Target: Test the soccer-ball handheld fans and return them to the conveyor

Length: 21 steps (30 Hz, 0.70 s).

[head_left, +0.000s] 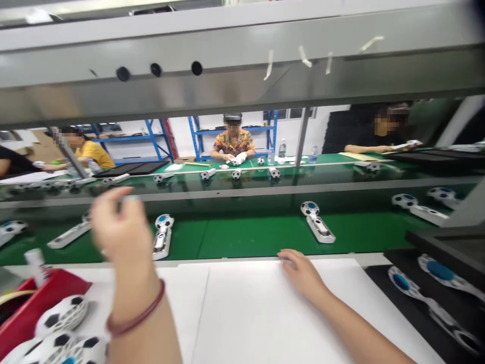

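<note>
My left hand [121, 222] is raised over the near edge of the green conveyor belt [235, 232], its fingers curled but smeared by motion. Whether it holds anything is unclear. Just right of it lies a white handheld unit [162, 236] with a football-patterned round head, like a small fan, its handle open to the inner parts. My right hand [299, 270] rests at the far edge of a white sheet [242, 313], fingers stretched and thumb apart, holding nothing. Beyond it, another open-handled unit [318, 222] lies on the belt.
Left stands a red bin [56, 288] beside football-patterned round shells [62, 316] and a white bottle [36, 265]. Right, a black tray [401, 303] holds white parts with blue discs. A grey beam [242, 76] crosses above; several people sit across the belt.
</note>
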Each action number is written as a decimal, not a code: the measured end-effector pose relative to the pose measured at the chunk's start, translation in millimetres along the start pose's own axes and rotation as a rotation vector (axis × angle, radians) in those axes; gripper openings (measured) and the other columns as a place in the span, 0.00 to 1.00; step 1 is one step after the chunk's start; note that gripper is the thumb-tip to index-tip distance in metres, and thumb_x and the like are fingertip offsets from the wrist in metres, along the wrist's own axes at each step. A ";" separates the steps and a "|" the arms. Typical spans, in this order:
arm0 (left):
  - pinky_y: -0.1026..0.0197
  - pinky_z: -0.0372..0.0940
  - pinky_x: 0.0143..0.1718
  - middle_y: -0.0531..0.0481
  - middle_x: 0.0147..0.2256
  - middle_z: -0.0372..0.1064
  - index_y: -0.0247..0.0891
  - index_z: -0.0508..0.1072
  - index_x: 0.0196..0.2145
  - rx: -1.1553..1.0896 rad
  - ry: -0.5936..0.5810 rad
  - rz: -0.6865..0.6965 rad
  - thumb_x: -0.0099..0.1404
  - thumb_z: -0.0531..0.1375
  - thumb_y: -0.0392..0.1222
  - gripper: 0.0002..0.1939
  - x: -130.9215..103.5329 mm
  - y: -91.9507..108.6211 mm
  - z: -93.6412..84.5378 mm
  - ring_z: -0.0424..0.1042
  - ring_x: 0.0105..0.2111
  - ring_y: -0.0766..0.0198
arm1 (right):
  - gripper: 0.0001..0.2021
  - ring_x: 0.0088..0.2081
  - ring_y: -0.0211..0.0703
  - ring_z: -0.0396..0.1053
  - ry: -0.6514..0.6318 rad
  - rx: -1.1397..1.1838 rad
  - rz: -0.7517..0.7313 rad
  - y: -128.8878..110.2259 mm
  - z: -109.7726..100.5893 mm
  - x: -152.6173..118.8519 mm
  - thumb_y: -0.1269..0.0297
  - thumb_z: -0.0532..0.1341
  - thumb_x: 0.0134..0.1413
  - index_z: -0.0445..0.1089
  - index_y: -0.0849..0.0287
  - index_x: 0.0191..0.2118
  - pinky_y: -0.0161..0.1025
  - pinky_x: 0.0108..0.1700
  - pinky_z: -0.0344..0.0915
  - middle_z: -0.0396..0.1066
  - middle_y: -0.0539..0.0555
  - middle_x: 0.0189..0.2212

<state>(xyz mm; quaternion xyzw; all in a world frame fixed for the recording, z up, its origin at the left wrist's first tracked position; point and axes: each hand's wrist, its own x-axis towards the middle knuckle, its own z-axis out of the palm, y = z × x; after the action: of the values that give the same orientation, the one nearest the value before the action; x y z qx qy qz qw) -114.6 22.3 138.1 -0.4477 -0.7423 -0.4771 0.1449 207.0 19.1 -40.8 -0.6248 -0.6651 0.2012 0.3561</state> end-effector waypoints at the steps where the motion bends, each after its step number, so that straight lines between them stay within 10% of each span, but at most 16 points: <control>1: 0.55 0.52 0.52 0.52 0.49 0.60 0.41 0.63 0.50 0.064 -0.091 -0.021 0.64 0.45 0.43 0.18 -1.3 2.0 12.6 0.56 0.51 0.55 | 0.14 0.49 0.46 0.61 -0.007 0.001 0.005 0.9 0.6 0.1 0.65 0.50 0.49 0.70 0.58 0.39 0.45 0.54 0.55 0.67 0.55 0.45; 8: 0.44 0.53 0.49 0.30 0.56 0.48 0.30 0.61 0.51 0.389 -0.370 -0.297 0.56 0.55 0.46 0.27 -35.1 -39.0 111.8 0.44 0.57 0.39 | 0.17 0.51 0.48 0.60 -0.055 -0.026 0.028 4.5 3.4 1.5 0.58 0.49 0.48 0.70 0.55 0.39 0.46 0.54 0.54 0.66 0.54 0.46; 11: 0.45 0.51 0.50 0.28 0.58 0.42 0.28 0.58 0.52 0.467 -0.420 -0.358 0.58 0.55 0.43 0.27 -37.2 -61.9 121.2 0.41 0.58 0.40 | 0.17 0.51 0.48 0.60 -0.060 -0.040 0.032 5.7 4.3 1.5 0.57 0.49 0.48 0.71 0.53 0.38 0.47 0.54 0.55 0.67 0.52 0.46; 21: 0.53 0.61 0.43 0.46 0.40 0.67 0.34 0.69 0.38 0.580 -0.808 -0.345 0.60 0.57 0.46 0.13 32.0 -100.5 123.9 0.67 0.41 0.59 | 0.18 0.52 0.49 0.59 -0.104 -0.030 0.043 3.1 1.8 2.3 0.56 0.48 0.47 0.70 0.52 0.38 0.48 0.55 0.54 0.66 0.51 0.46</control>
<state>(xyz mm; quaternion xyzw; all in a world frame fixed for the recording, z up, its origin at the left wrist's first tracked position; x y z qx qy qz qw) -186.8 128.6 38.1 -0.4087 -0.9035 -0.0584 -0.1154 207.9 22.1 -43.7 -0.6329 -0.6720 0.2309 0.3074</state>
